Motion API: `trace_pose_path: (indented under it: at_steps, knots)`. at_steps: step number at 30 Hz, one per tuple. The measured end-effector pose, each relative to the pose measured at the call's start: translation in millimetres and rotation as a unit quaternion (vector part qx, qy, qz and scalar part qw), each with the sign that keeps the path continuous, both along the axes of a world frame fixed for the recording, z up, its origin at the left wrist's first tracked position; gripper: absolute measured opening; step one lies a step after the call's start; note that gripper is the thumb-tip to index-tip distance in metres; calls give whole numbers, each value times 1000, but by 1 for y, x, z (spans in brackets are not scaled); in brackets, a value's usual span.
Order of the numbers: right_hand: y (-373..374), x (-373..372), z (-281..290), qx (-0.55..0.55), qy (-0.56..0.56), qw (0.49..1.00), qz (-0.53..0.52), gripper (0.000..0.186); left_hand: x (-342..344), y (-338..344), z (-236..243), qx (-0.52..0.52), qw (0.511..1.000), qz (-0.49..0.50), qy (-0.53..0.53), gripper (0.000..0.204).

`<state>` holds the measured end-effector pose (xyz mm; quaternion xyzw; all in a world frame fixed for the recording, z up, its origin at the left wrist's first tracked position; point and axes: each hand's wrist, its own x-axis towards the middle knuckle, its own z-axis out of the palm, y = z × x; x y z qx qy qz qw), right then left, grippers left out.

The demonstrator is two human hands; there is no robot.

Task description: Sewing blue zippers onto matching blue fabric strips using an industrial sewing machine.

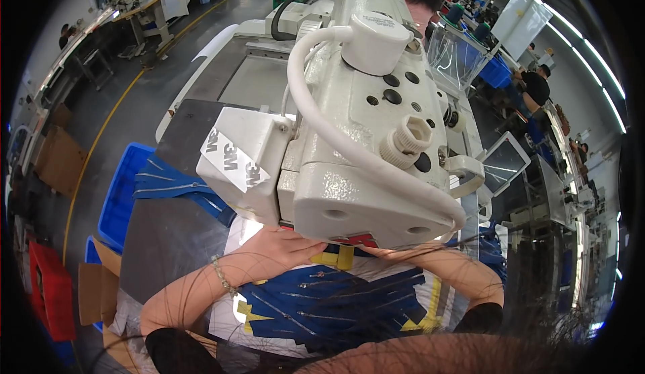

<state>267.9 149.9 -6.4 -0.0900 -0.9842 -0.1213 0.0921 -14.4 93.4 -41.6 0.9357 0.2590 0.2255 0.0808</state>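
Note:
An industrial sewing machine (363, 139) with a white head fills the middle of the view. My left hand (285, 247) lies at the left foot of the head, fingers stretched out and flat over the work. My right hand (390, 252) comes in from the right; its fingers are mostly hidden beneath the machine head. Between them sits a yellow block-like piece (336, 258) close to the needle area, which I cannot see. Nearer to me, several dark blue zippers (336, 300) with silvery teeth lie overlapping on a white sheet (222, 323) with yellow strips.
More blue zippers (171, 182) trail from the table's left edge by a blue bin (124, 199). Cardboard boxes (101, 290) and a red crate (50, 290) stand on the floor at left. A screen (505, 163) is mounted right of the machine. Co-workers (536, 88) sit farther back.

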Motion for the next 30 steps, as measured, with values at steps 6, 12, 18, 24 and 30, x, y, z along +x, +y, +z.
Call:
trace_pose_path:
  at_steps: [6, 12, 18, 24, 30]
  knots:
    - [4, -1, -11, -17, -12, 1000, 22, 41, 0, 3, -7, -2, 1000, 1, -14, 34]
    - [0, -3, -7, -48, 7, 999, 18, 40, 2, 0, -1, -3, 1000, 13, 8, 33]
    - [-5, -1, -5, -82, 28, 996, 7, 40, 3, 1, -1, 9, 999, 14, 39, 35]
    - [-13, 4, 5, -108, 41, 993, -6, 39, 6, 3, -1, 48, 996, 13, 70, 37]
    - [-26, 13, 8, -139, 54, 988, -27, 38, 5, 4, -20, -61, 998, 33, 11, 37]
